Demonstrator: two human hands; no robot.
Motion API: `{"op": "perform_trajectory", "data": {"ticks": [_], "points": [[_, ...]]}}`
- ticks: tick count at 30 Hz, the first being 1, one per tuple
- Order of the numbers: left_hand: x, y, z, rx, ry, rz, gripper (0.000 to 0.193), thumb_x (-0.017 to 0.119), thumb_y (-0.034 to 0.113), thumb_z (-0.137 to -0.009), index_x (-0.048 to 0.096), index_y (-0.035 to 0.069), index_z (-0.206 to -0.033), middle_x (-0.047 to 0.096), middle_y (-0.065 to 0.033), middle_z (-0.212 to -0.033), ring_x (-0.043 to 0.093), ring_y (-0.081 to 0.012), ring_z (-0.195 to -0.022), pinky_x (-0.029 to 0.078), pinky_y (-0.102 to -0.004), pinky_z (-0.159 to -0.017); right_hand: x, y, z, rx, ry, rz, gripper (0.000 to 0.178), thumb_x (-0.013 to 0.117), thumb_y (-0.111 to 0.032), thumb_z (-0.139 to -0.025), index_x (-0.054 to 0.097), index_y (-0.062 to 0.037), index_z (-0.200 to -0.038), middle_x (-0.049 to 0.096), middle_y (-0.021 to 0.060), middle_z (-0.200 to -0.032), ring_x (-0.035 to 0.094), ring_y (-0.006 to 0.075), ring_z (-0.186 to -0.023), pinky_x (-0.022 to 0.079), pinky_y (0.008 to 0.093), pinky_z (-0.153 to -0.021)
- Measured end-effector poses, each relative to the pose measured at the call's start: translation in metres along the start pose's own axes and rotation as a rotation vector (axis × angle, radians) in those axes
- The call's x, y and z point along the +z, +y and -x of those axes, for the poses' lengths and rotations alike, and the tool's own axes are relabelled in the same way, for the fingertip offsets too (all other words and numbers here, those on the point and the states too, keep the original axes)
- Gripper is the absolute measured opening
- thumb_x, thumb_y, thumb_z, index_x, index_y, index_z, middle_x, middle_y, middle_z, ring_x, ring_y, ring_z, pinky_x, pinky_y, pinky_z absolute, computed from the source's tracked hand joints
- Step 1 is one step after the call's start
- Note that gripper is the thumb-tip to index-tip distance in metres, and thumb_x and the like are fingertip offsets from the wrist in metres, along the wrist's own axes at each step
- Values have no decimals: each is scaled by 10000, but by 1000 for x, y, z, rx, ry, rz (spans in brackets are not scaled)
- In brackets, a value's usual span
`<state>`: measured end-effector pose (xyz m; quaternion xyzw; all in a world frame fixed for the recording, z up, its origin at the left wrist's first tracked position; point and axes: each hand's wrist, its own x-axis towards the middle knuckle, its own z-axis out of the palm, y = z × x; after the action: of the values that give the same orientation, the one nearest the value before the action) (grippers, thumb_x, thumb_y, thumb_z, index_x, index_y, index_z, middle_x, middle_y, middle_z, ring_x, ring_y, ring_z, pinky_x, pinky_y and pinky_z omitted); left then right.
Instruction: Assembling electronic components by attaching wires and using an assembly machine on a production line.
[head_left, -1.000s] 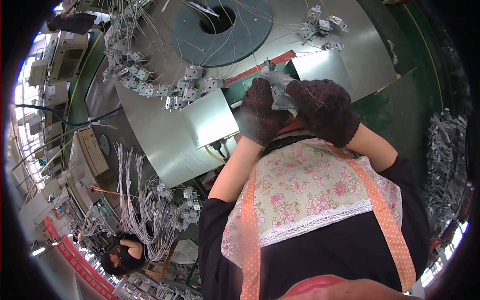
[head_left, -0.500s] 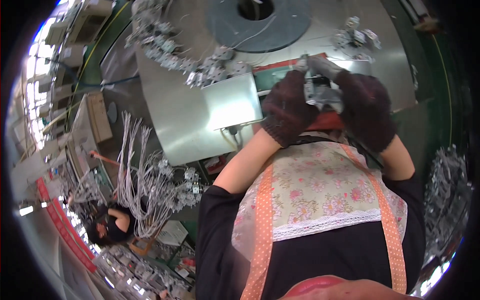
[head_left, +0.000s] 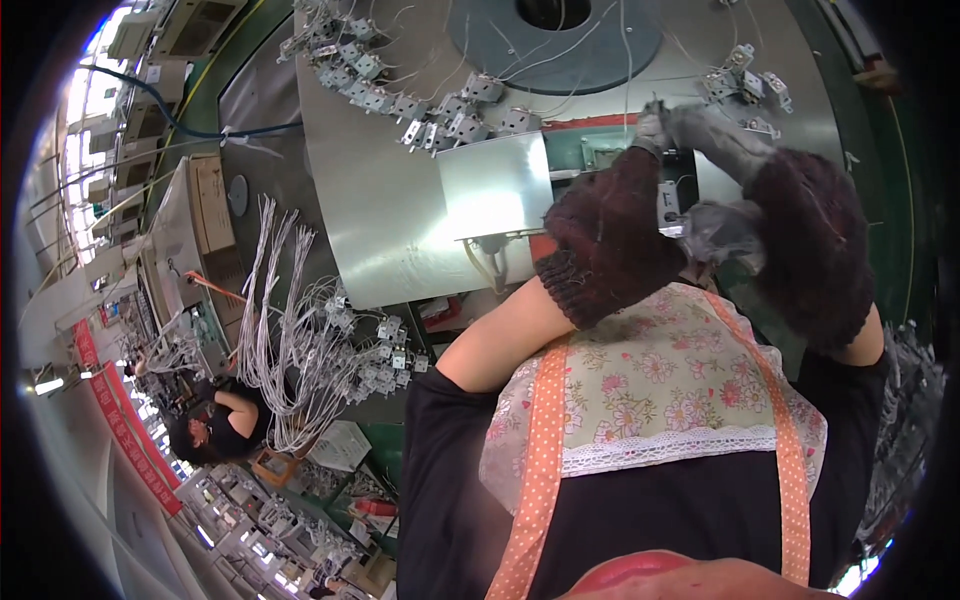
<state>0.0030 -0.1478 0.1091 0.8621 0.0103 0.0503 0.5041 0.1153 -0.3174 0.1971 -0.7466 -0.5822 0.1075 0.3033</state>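
My left hand (head_left: pixel 615 225), in a dark maroon knit glove with grey fingertips, reaches over the near side of the metal table. Its fingertips are pinched together, and a thin pale wire (head_left: pixel 626 60) runs down close to them; what they hold is hidden. My right hand (head_left: pixel 810 240) wears a matching glove. One grey finger stretches toward the left fingertips, while the others curl lower down, blurred, around something I cannot make out. Between the gloves shows a small silvery metal box with holes (head_left: pixel 669 200). Beneath lies a green-and-red fixture (head_left: pixel 590 150).
A shiny metal plate (head_left: pixel 490 185) stands left of my hands. A grey disc (head_left: pixel 560 60) lies at the back. Small metal boxes with wires (head_left: pixel 400 105) line the table's left, and others (head_left: pixel 740 80) sit at right. Wired parts hang left (head_left: pixel 290 370); a person (head_left: pixel 235 415) works beyond.
The whole view has shifted, with the table appearing farther right. My right hand has moved right, away from my left, and more of the small metal box shows between them.
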Motion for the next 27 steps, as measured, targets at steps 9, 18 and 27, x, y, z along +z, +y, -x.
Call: {"op": "perform_trajectory", "data": {"ticks": [9,18,27], "points": [[1,22,7,240,258,-192,758,809,289,-726,494,-103,-1294,620,-242,-977,653,-379,-737,494,-517,-576,-54,-49,12,61,-306,117,451,632,-166,-932,581,25,-1337,611,255,-1327,604,425,-1230,479,501,-1033],[7,50,8,-150,124,-51,491,777,239,-640,572,-58,-973,600,-209,-759,624,-375,-624,416,-548,-515,-1,-9,-39,-137,-390,5,460,628,-182,-934,575,24,-1343,614,250,-1324,607,416,-1228,482,498,-1030],[-3,44,13,255,276,-313,592,757,318,-575,626,-102,-970,548,-202,-728,562,-345,-592,367,-536,-483,21,3,-65,-222,-425,-27,470,630,-196,-936,572,26,-1347,621,246,-1317,611,410,-1223,485,494,-1025]]}}
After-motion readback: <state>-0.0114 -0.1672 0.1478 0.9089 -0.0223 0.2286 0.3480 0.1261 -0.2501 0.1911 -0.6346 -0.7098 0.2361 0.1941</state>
